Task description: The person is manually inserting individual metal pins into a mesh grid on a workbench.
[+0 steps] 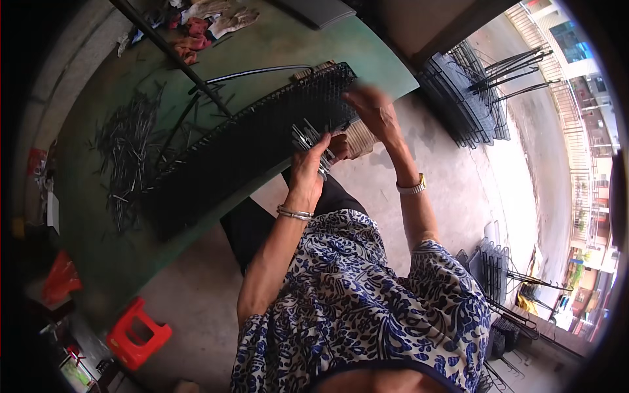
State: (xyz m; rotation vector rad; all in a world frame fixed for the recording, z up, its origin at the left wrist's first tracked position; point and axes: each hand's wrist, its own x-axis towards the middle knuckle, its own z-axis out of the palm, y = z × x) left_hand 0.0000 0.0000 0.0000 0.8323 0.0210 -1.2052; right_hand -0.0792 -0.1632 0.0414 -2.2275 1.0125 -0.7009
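A bundle of thin, shiny metal strips (304, 136) is gripped in my left hand (306, 173), at the near edge of the table. Beside it lies a long black wire-mesh panel (249, 141), slanting across the table, with a bent rod handle (262, 71) along its far side. My right hand (377, 116) is at the panel's right end, bent at the wrist. Its fingertips are smeared by motion, and whether anything is between them cannot be made out. Ribbed tan cardboard (360, 139) shows under the panel by my hands.
A heap of loose metal strips (128, 150) covers the left of the green table (92, 249). A dark pole (171, 57) crosses above it. Crumpled gloves (209, 23) lie at the back. A red stool (139, 333) stands lower left; stacked wire racks (458, 95) are at right.
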